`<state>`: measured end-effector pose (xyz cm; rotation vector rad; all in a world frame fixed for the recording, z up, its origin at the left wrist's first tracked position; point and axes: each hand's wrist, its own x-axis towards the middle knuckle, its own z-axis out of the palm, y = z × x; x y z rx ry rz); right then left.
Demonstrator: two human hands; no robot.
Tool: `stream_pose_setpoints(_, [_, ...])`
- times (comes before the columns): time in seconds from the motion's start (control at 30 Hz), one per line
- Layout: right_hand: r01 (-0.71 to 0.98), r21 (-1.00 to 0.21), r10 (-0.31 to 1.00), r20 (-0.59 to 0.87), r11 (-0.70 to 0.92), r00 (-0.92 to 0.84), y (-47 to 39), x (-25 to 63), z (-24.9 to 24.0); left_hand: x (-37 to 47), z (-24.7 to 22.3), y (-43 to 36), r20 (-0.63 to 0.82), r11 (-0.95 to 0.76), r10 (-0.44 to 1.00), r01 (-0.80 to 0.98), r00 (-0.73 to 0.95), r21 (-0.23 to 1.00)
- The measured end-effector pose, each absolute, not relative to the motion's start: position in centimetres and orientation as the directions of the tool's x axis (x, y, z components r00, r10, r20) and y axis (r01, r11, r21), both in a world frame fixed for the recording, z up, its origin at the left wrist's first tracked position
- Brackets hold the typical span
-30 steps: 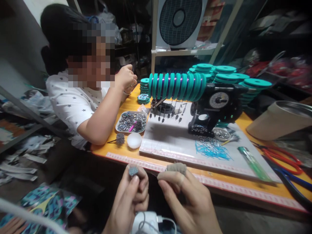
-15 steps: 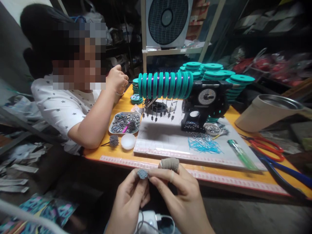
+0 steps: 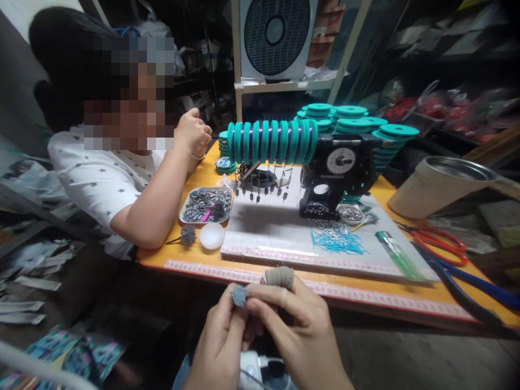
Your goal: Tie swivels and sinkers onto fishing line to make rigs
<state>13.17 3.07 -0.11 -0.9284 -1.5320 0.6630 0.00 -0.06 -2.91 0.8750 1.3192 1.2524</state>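
Below the table's front edge, my left hand (image 3: 225, 330) pinches a small grey-blue bundle (image 3: 239, 296), its dotted end facing up between thumb and forefinger. My right hand (image 3: 290, 317) touches the bundle's right side, thumb and forefinger closed together; anything between those tips is too small to make out. A brownish wrap (image 3: 279, 277) covers one right finger, and a pale band circles another. Beyond my hands stands a black machine (image 3: 337, 168) with a row of teal spools (image 3: 272, 142) and small dark pieces hanging under them.
A tray of small metal parts (image 3: 207, 205), a white round lid (image 3: 212, 236) and a dark bundle (image 3: 188, 235) lie left of the grey board (image 3: 264, 238). Rightward are a green lighter (image 3: 400, 254), pliers (image 3: 459, 276) and a beige container (image 3: 439, 187). A person (image 3: 122, 184) sits at left.
My left hand has shifted slightly right, and the bundle's end is tilted a little more into view. My right hand remains against it. The whole view has moved slightly.
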Motion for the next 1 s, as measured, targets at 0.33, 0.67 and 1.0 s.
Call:
stream_pose_setpoints(0.33, [0.316, -0.804, 0.86, 0.502, 0.504, -0.094, 2.6, 13.7, 0.0, 1.0, -2.0, -0.7, -0.252, 0.231, 0.949, -0.125, -0.187, 0.965])
stream_pose_setpoints(0.67, [0.332, -0.725, 0.783, 0.617, 0.604, -0.078, 1.6, 13.2, -1.1, 1.7, -1.5, -0.6, -0.329, 0.264, 0.94, -0.412, -0.095, 0.872])
stream_pose_setpoints(1.0, [0.407, -0.632, 0.732, 0.663, 0.659, -0.155, 1.6, 14.4, -2.0, 0.3, -1.7, -0.4, -0.146, 0.072, 0.972, -0.356, -0.185, 0.932])
